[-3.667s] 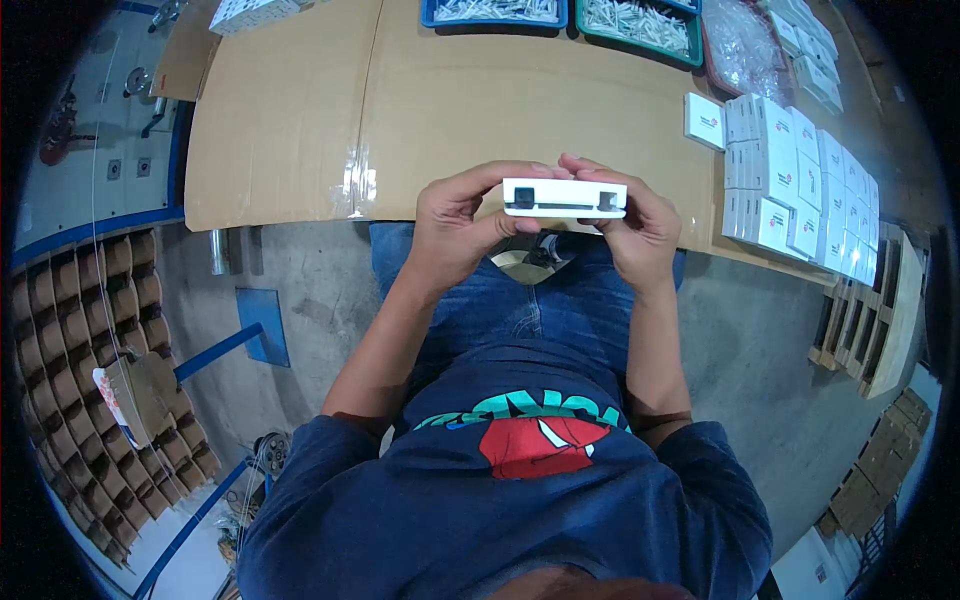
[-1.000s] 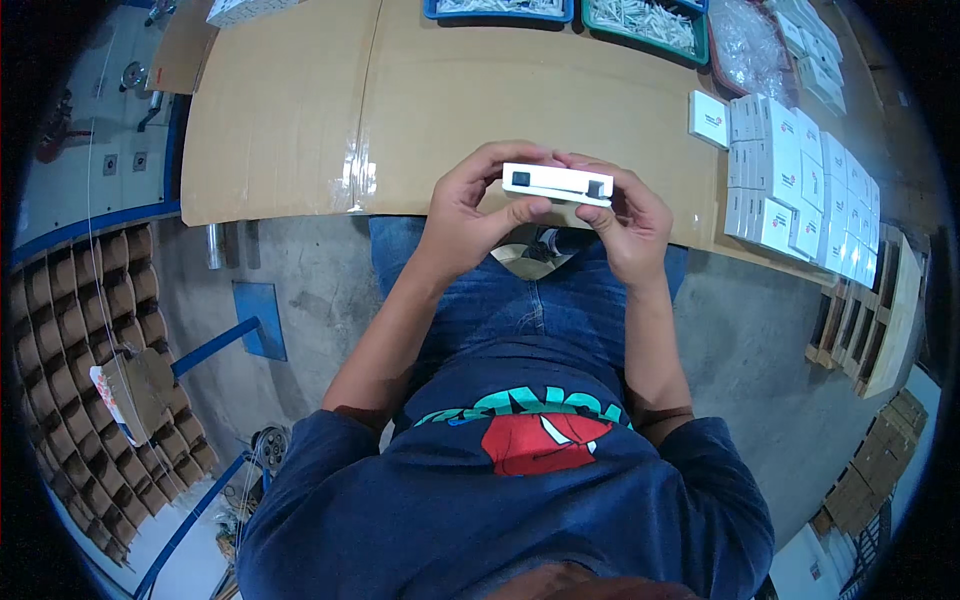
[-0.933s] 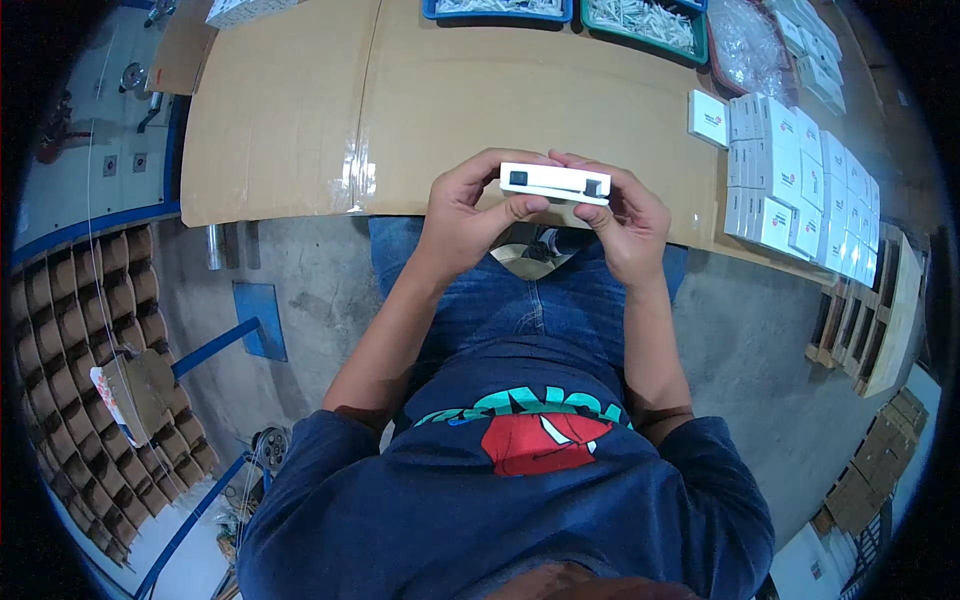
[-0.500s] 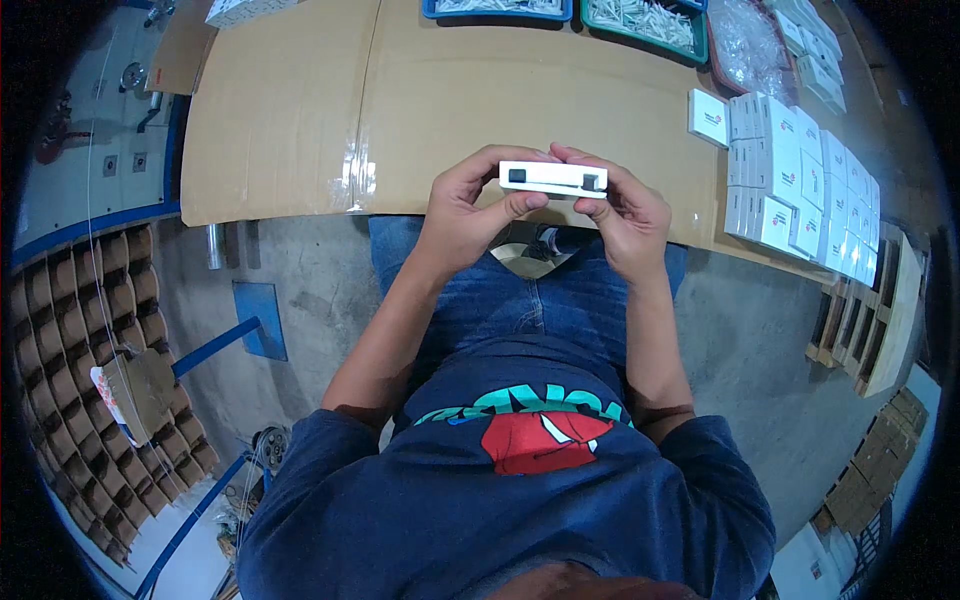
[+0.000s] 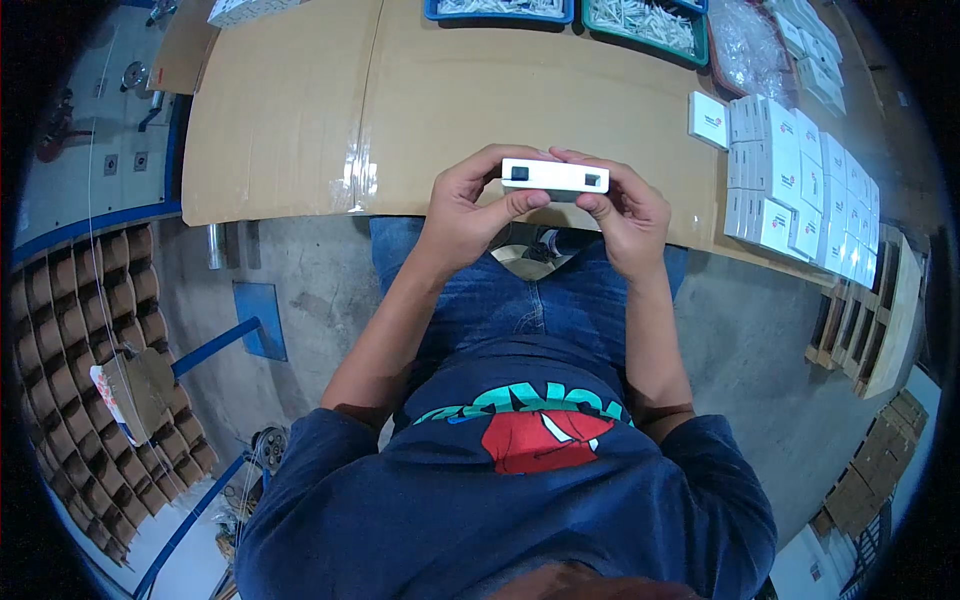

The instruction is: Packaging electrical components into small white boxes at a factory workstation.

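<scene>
A small white plastic box (image 5: 556,177) is held level between my two hands, just above the near edge of the table. Its facing side has a black square insert at the left end and a square opening at the right end. My left hand (image 5: 478,200) grips the left end, thumb below the facing side. At the other end my right hand (image 5: 625,205) holds it the same way, thumb on the lower right corner. The fingertips of both hands meet along the far edge, partly hidden behind the box.
Cardboard covers the table (image 5: 290,110). Stacked small white cartons (image 5: 790,170) stand at the right, beside a single carton (image 5: 708,120). At the back are a blue tray (image 5: 500,17) and a green tray (image 5: 645,40) of small white parts, plus clear plastic bags (image 5: 750,50).
The gap along the lower edge of the white box has closed, and its facing side now looks whole. Both hands have stayed nearly in place.
</scene>
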A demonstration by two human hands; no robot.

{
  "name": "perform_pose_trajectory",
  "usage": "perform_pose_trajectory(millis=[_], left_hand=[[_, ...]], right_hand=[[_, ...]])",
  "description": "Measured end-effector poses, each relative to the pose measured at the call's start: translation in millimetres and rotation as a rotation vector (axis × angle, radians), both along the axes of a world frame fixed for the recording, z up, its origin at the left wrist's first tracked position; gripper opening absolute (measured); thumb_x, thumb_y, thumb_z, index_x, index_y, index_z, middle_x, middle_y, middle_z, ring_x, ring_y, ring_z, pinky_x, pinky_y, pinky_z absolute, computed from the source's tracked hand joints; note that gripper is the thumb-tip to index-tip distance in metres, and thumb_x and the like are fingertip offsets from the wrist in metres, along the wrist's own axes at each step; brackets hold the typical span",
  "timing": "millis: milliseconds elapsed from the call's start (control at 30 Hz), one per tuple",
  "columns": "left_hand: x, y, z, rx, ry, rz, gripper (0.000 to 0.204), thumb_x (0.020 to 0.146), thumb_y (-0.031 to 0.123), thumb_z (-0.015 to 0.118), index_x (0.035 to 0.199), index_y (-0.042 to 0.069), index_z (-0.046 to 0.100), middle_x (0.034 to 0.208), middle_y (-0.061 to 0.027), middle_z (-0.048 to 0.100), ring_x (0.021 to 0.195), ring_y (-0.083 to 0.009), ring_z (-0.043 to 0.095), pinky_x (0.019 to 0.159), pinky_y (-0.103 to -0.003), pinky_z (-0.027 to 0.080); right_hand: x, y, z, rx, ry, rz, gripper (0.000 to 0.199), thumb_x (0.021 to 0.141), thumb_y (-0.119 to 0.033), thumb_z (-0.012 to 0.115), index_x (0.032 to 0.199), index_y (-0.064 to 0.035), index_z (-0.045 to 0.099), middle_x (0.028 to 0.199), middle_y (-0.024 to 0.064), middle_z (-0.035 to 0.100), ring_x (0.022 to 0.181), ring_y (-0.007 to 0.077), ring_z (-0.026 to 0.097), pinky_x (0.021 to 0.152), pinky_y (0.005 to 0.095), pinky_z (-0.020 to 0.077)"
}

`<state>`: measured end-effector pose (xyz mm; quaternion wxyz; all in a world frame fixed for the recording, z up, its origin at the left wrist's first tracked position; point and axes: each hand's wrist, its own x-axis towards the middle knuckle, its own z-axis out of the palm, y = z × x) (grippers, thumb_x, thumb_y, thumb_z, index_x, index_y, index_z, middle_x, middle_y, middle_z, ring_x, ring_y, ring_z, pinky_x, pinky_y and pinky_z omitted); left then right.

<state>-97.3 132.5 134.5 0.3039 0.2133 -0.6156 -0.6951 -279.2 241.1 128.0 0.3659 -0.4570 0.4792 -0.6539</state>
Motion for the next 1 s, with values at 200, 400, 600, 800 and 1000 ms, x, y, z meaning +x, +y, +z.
perform_pose_trajectory(millis=[200, 400, 600, 800, 1000], left_hand=[[0, 2, 2, 0.104, 0.001, -0.017, 0.042, 0.094, 0.009, 0.077, 0.132, -0.004, 0.064, 0.122, -0.0103, 0.07, 0.115, -0.0182, 0.066, 0.101, -0.033, 0.054], [1, 3, 0, 0.101, -0.008, -0.025, 0.043, 0.095, 0.01, 0.077, 0.133, -0.005, 0.063, 0.122, -0.0108, 0.07, 0.115, -0.0184, 0.066, 0.102, -0.033, 0.054], [-6, 10, 10, 0.095, 0.039, 0.023, 0.038, 0.095, 0.01, 0.077, 0.13, 0.0, 0.068, 0.121, -0.0086, 0.073, 0.113, -0.0165, 0.068, 0.102, -0.034, 0.053], [-1, 12, 16, -0.015, 0.053, 0.024, 0.036, 0.091, 0.007, 0.078, 0.125, 0.0, 0.07, 0.122, -0.012, 0.074, 0.114, -0.0194, 0.069, 0.1, -0.034, 0.053], [0, 12, 25, -0.157, 0.071, 0.016, 0.032, 0.089, 0.006, 0.079, 0.12, -0.001, 0.072, 0.115, -0.0123, 0.076, 0.11, -0.0208, 0.07, 0.097, -0.033, 0.054]], right_hand=[[0, 0, -1, 0.033, -0.026, -0.03, 0.034, 0.098, -0.013, 0.072, 0.127, 0.0036, 0.065, 0.129, 0.0166, 0.072, 0.115, 0.0206, 0.069, 0.099, 0.0339, 0.056], [1, 2, -2, 0.053, -0.069, -0.021, 0.035, 0.099, -0.015, 0.072, 0.128, 0.0034, 0.064, 0.127, 0.0163, 0.072, 0.113, 0.0203, 0.069, 0.097, 0.033, 0.0559], [2, 2, -1, 0.023, -0.123, -0.04, 0.038, 0.096, -0.01, 0.075, 0.128, 0.0036, 0.063, 0.129, 0.0186, 0.07, 0.117, 0.0222, 0.068, 0.1, 0.034, 0.0547], [5, -1, 9, -0.085, -0.018, 0.025, 0.045, 0.083, -0.003, 0.085, 0.122, 0.0011, 0.061, 0.128, 0.0236, 0.07, 0.121, 0.0284, 0.068, 0.103, 0.0374, 0.0541], [9, 2, 20, -0.154, -0.04, 0.021, 0.034, 0.086, 0.0, 0.081, 0.114, 0.0012, 0.061, 0.124, 0.0282, 0.07, 0.12, 0.0361, 0.069, 0.101, 0.043, 0.0564]])
